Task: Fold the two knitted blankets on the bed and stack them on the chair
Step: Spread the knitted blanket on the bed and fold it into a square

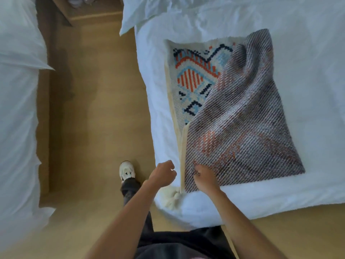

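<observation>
A knitted blanket [240, 128] lies on the white bed [308, 62], half folded over itself. Its grey, faded underside covers the right part; the cream face with blue, orange and navy pattern [194, 75] shows at the upper left. A cream tassel [171, 199] hangs at the bed's near corner. My right hand [204, 176] rests on the blanket's near left corner, fingers curled into the knit. My left hand [164, 173] hovers just left of the blanket's cream edge, fingers curled with nothing visibly in them. Only one blanket is visible, and no chair is in view.
A strip of wooden floor [89, 109] runs between this bed and a second white bed [16, 109] at the left. A pillow [149, 10] lies at the head of the bed. A wooden nightstand [84, 8] stands at the top. My shoe [127, 171] is on the floor.
</observation>
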`<state>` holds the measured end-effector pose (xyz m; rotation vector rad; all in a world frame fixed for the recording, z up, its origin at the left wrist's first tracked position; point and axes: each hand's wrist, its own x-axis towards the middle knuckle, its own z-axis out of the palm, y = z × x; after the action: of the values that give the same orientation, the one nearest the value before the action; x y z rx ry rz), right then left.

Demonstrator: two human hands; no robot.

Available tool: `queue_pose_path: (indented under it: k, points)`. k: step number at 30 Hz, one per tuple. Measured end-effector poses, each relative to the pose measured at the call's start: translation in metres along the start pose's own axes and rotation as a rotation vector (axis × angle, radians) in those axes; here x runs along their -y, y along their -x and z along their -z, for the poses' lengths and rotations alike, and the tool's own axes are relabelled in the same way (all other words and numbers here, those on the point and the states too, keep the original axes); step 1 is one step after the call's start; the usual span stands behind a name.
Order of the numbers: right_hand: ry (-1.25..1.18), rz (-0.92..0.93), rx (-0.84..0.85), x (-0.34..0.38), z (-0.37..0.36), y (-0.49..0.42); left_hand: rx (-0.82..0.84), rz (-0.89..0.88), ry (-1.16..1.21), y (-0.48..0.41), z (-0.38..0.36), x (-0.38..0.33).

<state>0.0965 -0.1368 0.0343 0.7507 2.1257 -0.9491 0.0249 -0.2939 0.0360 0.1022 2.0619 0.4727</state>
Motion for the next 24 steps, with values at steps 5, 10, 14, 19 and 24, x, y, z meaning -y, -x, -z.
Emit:
queue_pose_path:
  k: [5,10,14,19,24]
  points:
    - [0.003,-0.155,-0.043,0.044,-0.004,0.011,0.069,-0.069,0.009,-0.004,0.07,0.055]
    - [-0.179,-0.19,-0.149,0.118,-0.018,0.04,0.107,-0.172,-0.104,0.0,0.156,0.102]
    - [-0.31,-0.211,-0.137,0.16,-0.026,0.052,0.026,-0.182,-0.097,-0.005,0.216,0.119]
    - [-0.445,-0.266,-0.185,0.18,-0.021,0.045,0.074,-0.213,-0.258,-0.026,0.26,0.098]
    - [-0.612,-0.314,-0.295,0.183,0.007,0.025,0.186,-0.285,-0.5,-0.05,0.293,0.043]
